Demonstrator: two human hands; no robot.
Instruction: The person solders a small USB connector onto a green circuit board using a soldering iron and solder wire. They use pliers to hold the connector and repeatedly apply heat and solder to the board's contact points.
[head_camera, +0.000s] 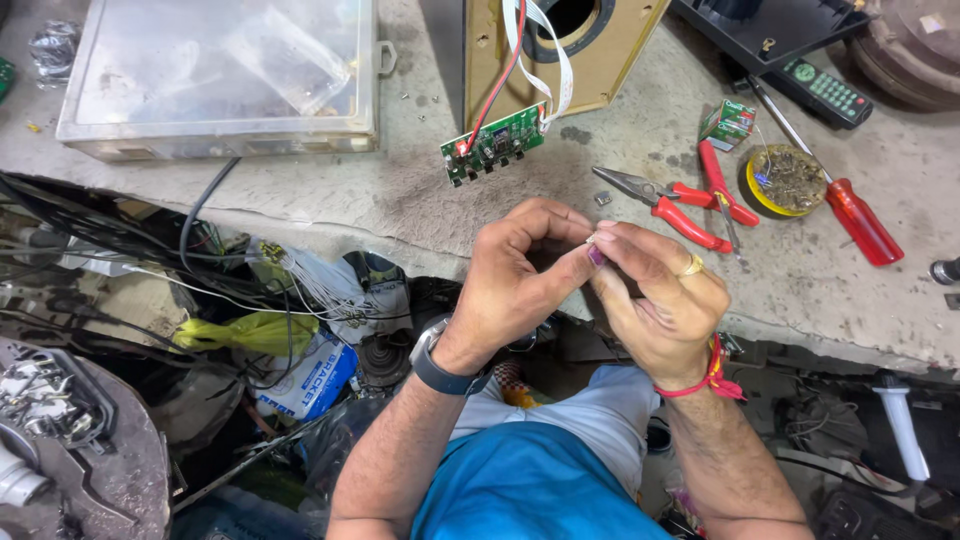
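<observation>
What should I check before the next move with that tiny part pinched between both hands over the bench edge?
1. Tiny part pinched by left hand and right hand: ok.
2. What the part is: cannot tell, too small.
3. Red-handled pliers close to the right hand: ok.
4. Green circuit board clear of the hands, wires attached: ok.
5. Red screwdriver lying flat on the bench: ok.
6. Drop zone below the hands is cluttered: not ok.
</observation>
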